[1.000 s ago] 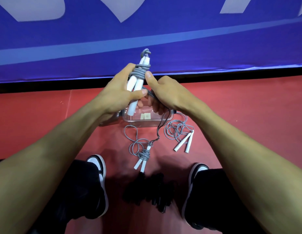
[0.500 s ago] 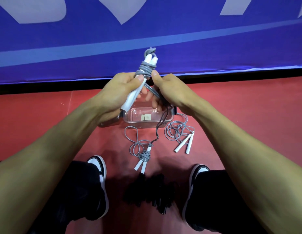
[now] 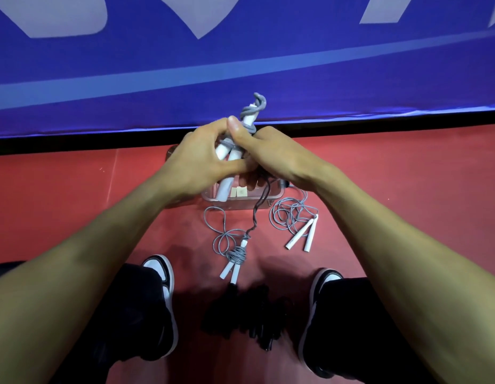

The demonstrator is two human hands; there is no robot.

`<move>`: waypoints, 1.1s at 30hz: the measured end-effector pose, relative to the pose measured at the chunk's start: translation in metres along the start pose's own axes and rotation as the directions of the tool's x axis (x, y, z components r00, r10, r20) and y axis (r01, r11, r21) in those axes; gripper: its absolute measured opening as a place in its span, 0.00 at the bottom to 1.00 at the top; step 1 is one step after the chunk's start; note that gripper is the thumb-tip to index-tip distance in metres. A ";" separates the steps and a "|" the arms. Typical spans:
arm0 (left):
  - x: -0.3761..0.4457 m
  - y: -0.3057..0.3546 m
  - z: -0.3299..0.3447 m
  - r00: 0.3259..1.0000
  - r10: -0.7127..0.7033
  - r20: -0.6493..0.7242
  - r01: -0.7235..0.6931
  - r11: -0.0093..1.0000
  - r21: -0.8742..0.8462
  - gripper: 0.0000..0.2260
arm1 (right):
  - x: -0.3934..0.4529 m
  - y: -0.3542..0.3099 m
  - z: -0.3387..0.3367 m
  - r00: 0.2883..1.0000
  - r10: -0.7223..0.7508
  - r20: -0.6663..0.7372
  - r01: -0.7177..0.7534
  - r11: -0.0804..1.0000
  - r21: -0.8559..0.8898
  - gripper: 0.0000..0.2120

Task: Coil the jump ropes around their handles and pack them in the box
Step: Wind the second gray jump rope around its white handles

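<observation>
My left hand (image 3: 197, 162) grips the two white handles of a grey jump rope (image 3: 227, 187), held tilted above the clear plastic box (image 3: 278, 194). My right hand (image 3: 271, 153) presses against them from the right and pinches the grey cord, thumb up near the wraps. A grey loop (image 3: 256, 106) sticks out above the handle tops. A dark cord (image 3: 258, 209) hangs from my right hand down to the floor. A second rope (image 3: 235, 254), partly wound on its handles, lies in front of the box. A third rope (image 3: 297, 225) lies loose at the right.
A blue banner wall (image 3: 240, 65) stands just behind the box. The floor is red (image 3: 60, 203). My two black-and-white shoes (image 3: 160, 275) (image 3: 322, 281) flank a black bundle (image 3: 246, 325) lying on the floor between my legs.
Both hands have closed tighter together around the handles, and my right thumb has moved up over the wraps. The handles have tilted and dropped slightly toward the box.
</observation>
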State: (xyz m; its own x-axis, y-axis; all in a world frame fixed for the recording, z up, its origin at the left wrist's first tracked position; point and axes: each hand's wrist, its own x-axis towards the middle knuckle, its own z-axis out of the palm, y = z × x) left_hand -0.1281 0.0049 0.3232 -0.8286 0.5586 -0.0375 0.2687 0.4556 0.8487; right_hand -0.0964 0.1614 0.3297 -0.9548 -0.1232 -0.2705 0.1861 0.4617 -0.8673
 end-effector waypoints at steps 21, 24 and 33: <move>0.007 -0.008 -0.009 0.997 0.016 -0.078 -0.020 0.998 -0.051 0.08 | 0.001 0.002 0.004 0.988 -0.132 -0.081 0.116 0.977 -0.180 0.30; 0.005 -0.013 -0.007 0.999 0.017 -0.041 -0.017 1.000 -0.015 0.09 | 0.000 0.002 0.010 0.982 -0.170 -0.083 0.142 0.952 -0.271 0.31; 0.002 0.008 -0.001 0.995 -0.053 0.090 0.086 0.907 -0.413 0.23 | 0.006 0.004 0.006 0.983 -0.133 -0.122 0.117 0.984 -0.135 0.28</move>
State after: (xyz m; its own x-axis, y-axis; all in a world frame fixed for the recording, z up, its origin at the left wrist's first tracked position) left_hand -0.1283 0.0085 0.3303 -0.7944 0.5934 -0.1299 -0.0301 0.1751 0.9841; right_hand -0.0999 0.1574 0.3227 -0.9922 -0.0753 -0.0993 0.0405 0.5587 -0.8284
